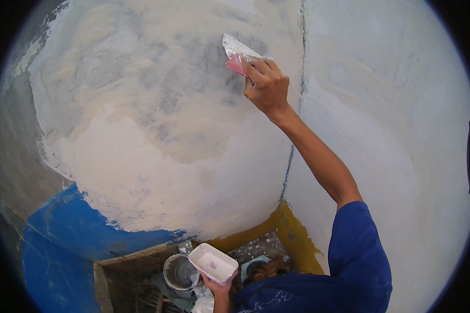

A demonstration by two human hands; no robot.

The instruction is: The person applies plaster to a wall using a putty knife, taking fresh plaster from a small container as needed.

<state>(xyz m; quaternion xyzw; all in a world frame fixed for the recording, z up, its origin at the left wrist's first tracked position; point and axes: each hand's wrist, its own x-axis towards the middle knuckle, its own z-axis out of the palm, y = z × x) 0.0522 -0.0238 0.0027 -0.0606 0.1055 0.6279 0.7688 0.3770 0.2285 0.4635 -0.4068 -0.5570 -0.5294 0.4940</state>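
My right hand (267,83) is raised to the wall with its fingers closed round a putty knife (237,52). The knife has a pink grip and a pale blade smeared with white filler, and its blade is at the wall (156,151), which carries uneven white and cream filler over grey patches. Low down, my left hand (218,286) grips a rectangular tub (214,264) from beneath and its near side. White filler coats the tub's inside, with a small pink spot showing at the bottom. Part of the left hand is hidden under the tub.
A round bucket (181,272) with grey contents stands beside the tub. Below the filler lies a blue painted band (62,250); yellow paint (297,235) covers the base of the corner. A second whitish wall (386,130) meets the first at a dark vertical seam. Clutter fills the floor below.
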